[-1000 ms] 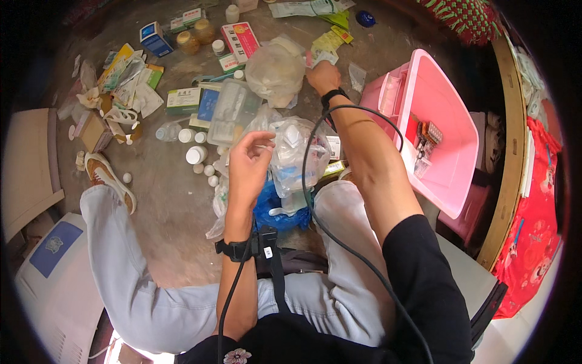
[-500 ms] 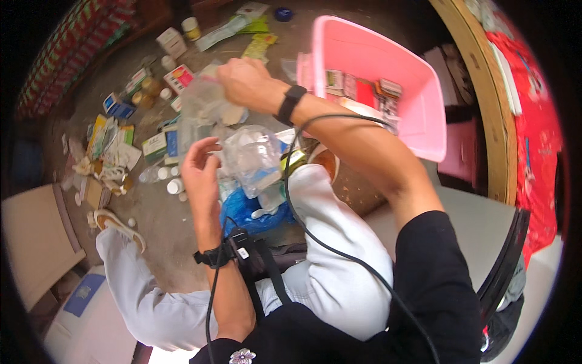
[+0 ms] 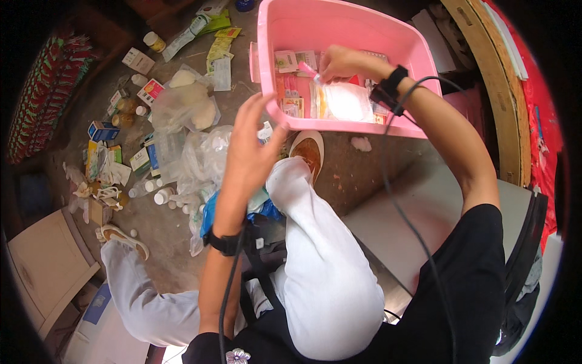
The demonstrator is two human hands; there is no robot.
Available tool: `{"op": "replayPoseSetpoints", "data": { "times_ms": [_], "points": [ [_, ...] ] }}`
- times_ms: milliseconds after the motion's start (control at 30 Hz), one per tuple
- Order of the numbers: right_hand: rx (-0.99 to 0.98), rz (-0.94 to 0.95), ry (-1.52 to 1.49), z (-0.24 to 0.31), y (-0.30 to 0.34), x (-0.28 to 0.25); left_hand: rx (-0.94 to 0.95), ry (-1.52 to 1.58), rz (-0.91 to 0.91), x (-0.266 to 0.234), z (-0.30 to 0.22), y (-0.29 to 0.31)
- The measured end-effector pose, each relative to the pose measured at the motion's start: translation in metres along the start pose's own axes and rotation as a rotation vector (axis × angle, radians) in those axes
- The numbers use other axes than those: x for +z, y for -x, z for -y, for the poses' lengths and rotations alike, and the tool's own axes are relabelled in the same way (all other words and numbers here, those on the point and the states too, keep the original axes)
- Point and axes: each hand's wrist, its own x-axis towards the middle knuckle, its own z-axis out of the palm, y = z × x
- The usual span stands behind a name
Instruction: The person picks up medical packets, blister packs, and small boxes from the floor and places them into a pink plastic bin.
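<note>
My right hand (image 3: 341,63) is inside the pink plastic bin (image 3: 424,73), its fingers pinched on a small pink-and-white strip (image 3: 309,70). Just below it lies a pale flat packet (image 3: 327,100), partly washed out by glare. Around the packet are several small boxes and cards (image 3: 286,60) on the bin's bottom. My left hand (image 3: 251,142) is raised by the bin's near left corner with its fingers apart and nothing in them; whether it touches the rim I cannot tell. Clear plastic bags (image 3: 203,148) lie left of it, next to a blue plastic bag (image 3: 209,215).
Medicine boxes (image 3: 138,62), white bottles (image 3: 163,195) and packets (image 3: 218,51) are strewn over the floor at the left. A wooden beam (image 3: 494,91) stands at the right. A grey panel (image 3: 436,218) lies beside my right knee. Black cables hang along both arms.
My right hand has moved right, from above the clear bags into the pink bin. My left hand has come up and right toward the bin. The view has shifted, too.
</note>
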Motion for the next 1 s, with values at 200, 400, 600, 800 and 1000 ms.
{"op": "replayPoseSetpoints", "data": {
  "times_ms": [200,400,600,800,1000],
  "points": [
    [0.181,0.057,-0.404,-0.041,-0.070,0.056,0.021,-0.171,-0.028,0.019,-0.002,0.005],
    [0.269,0.041,-0.438,-0.052,-0.104,0.080,0.011,-0.109,-0.024,0.017,-0.002,0.003],
    [0.257,0.074,-0.401,-0.059,-0.109,0.094,0.014,-0.056,-0.029,0.018,0.001,0.007],
    [0.223,0.068,-0.429,-0.064,-0.116,0.093,0.023,-0.020,-0.044,0.016,0.000,0.006],
    [0.178,0.007,-0.426,-0.066,-0.117,0.095,0.009,0.005,-0.041,0.016,0.001,0.008]
  ]
}}
